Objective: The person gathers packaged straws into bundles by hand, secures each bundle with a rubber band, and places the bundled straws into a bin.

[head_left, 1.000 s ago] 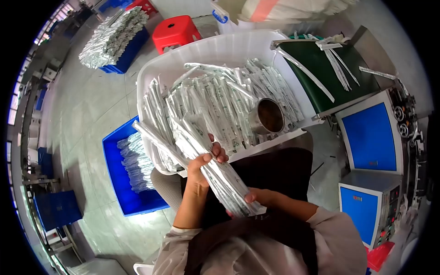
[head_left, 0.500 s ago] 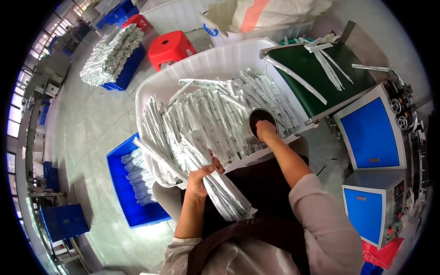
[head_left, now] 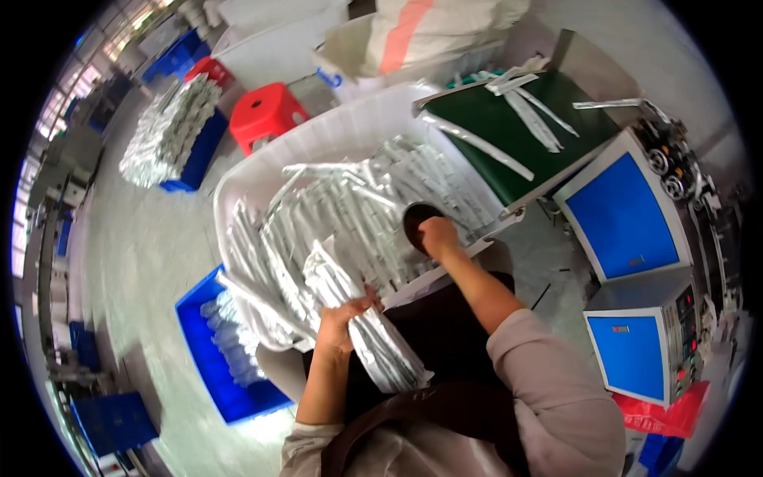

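Note:
My left hand (head_left: pixel 343 320) is closed around a thick bundle of long, narrow white-and-silver wrapped packets (head_left: pixel 387 350), which slants across my lap. The fingers of my right hand (head_left: pixel 437 236) are curled and reach into a round metal cup (head_left: pixel 411 226) with a dark inside. The cup hides my fingertips and anything they pinch. Beneath both hands is a large white tub (head_left: pixel 230 199), where many similar packets (head_left: pixel 318 219) lie side by side in rows. The cup sits at the near right part of these packets.
A blue crate (head_left: pixel 195 334) with packets stands left of the tub. Beyond it are a red stool (head_left: pixel 264 114) and a heaped crate of packets (head_left: pixel 169 131). On the right, a green conveyor belt (head_left: pixel 509 171) carries loose packets beside a blue-panelled machine (head_left: pixel 624 215).
The view has tilted and shifted, so the tub, belt and machine sit farther left in the picture. My left hand still grips the bundle; my right hand remains in the cup.

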A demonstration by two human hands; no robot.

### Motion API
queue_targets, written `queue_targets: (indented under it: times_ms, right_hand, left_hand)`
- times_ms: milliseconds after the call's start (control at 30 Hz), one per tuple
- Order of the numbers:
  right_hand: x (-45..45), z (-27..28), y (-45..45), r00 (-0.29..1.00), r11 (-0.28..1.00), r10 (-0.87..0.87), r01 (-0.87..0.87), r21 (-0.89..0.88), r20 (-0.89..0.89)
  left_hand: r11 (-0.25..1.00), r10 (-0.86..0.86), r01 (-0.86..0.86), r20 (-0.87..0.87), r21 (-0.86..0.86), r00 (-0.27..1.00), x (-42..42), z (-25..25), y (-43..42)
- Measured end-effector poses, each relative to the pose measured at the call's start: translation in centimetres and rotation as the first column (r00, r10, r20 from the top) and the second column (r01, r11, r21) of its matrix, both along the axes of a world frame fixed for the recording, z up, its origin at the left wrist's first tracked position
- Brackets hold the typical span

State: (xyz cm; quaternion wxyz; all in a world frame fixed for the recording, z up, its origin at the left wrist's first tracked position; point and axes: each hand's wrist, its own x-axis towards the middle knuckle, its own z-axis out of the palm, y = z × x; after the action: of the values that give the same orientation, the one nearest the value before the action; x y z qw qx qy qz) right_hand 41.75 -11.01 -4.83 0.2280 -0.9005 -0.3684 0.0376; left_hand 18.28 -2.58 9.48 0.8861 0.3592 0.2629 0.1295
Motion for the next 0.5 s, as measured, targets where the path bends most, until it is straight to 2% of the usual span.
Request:
queue_targets:
  times_ms: [33, 67, 100, 133, 167, 200, 233, 267, 300, 333, 367, 400, 433, 467, 500]
  right_hand:
    - [-0.1, 0.2, 0.3, 1.0, 0.999, -0.022, 0.021, 0.038, 0.018]
    - [-0.4, 1.0, 0.6, 0.995, 0.994, 0.087, -0.084, -0.063, 0.04]
    - [-1.1, 2.1, 1.3, 0.998, 0.987, 0.044, -0.051, -0.153, -0.052]
    - [-1.9, 4.1, 1.7, 0.949, 0.983, -0.163, 0.132, -0.129, -0.271]
    - [-2.7, 3.4, 1.8, 0.975, 0.983, -0.185, 0.185, -0.011, -0.12]
    - [-1.8, -0.6, 3.8, 0.892, 0.964, -0.173, 0.239, 0.112, -0.417]
    - [-3.4, 4.7, 1.1, 0.989, 0.998, -0.053, 0.051, -0.022, -0.136]
    - [-3.4, 5.0, 0.8, 0.995, 0.999, 0.002, -0.007, -0.05, -0.1]
    - [-3.7, 5.4, 0.7, 0.994, 0.997, 0.015, -0.023, -0.074, -0.107]
    - [-3.9, 5.2, 1.3, 0.995, 0.999, -0.013, 0.01, -0.031, -0.1]
    - [-4.7, 5.5, 1.6, 0.996, 0.953, 0.003, 0.025, 0.303, -0.092]
    - [-6.1, 6.4, 2.2, 0.985, 0.941, 0.063, -0.007, 0.338, -0.157]
    - [-7.6, 10.0, 1.8, 0.97, 0.93, 0.117, -0.032, 0.366, -0.214]
    - [-9.4, 14.1, 0.3, 0.927, 0.947, 0.118, 0.003, 0.321, -0.355]
    - [-9.8, 14.2, -0.1, 0.963, 0.924, 0.152, -0.059, 0.378, -0.222]
  left_hand:
    - [0.996, 0.025, -0.02, -0.051, 0.089, 0.998, -0.2, -0.2, -0.1]
    - [0.994, 0.072, -0.057, -0.156, 0.095, 0.985, -0.3, 0.0, -0.2]
    - [0.996, 0.073, -0.066, -0.112, 0.065, 0.991, -0.6, -0.3, -0.1]
    - [1.0, -0.018, 0.017, 0.043, 0.005, 0.999, -0.4, 0.0, -0.2]
    - [0.994, -0.006, 0.011, -0.049, 0.109, 0.999, 0.3, 0.9, -0.7]
    - [0.995, 0.015, 0.001, -0.164, 0.097, 0.986, 0.5, 0.0, -0.2]
    - [0.997, 0.032, -0.01, -0.276, 0.08, 0.961, 0.7, -0.8, 0.2]
    - [0.998, 0.045, -0.025, -0.381, 0.058, 0.923, 0.6, -1.6, 0.5]
    - [0.933, 0.077, 0.087, -0.429, 0.35, 0.9, 1.4, 1.9, -1.6]
    - [0.942, 0.073, 0.074, -0.415, 0.327, 0.907, 1.7, 1.4, -1.5]
    - [0.906, 0.08, 0.135, -0.476, 0.401, 0.876, 2.0, 3.5, -2.7]
    - [0.898, 0.079, 0.148, -0.482, 0.415, 0.873, 1.6, 3.8, -2.7]
    - [0.897, 0.069, 0.166, -0.501, 0.41, 0.863, 1.7, 3.9, -2.7]
    - [0.897, 0.053, 0.187, -0.516, 0.401, 0.855, 2.0, 3.9, -2.8]
    - [0.897, 0.041, 0.202, -0.53, 0.392, 0.847, 2.3, 3.8, -2.9]
